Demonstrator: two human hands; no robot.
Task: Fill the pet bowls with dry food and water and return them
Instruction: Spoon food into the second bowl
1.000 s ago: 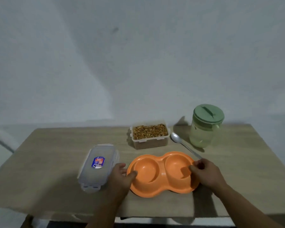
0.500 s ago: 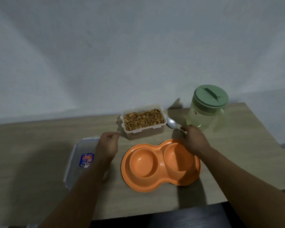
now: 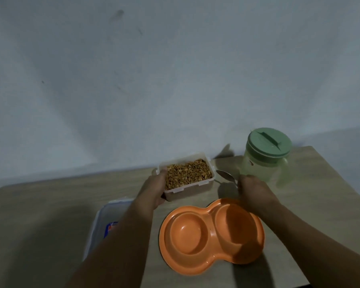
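Note:
An orange double pet bowl (image 3: 211, 235) lies on the wooden table, both wells bare. Behind it stands a clear plastic container of dry food (image 3: 188, 175), lid off. My left hand (image 3: 155, 190) grips the container's left end, thumb on its rim. A metal spoon (image 3: 226, 175) lies between the container and a pale green water jug (image 3: 266, 156) with a green lid. My right hand (image 3: 253, 193) holds the spoon's handle, fingers curled over it; the handle itself is hidden under the hand.
The container's clear lid (image 3: 104, 223) with a blue and red label lies at the left, partly under my left forearm. The table (image 3: 40, 215) stands against a pale wall; its right edge runs just past the jug.
Both hands left the orange bowl and moved back. My left hand went from hovering to gripping the food container; my right hand closed on the spoon handle.

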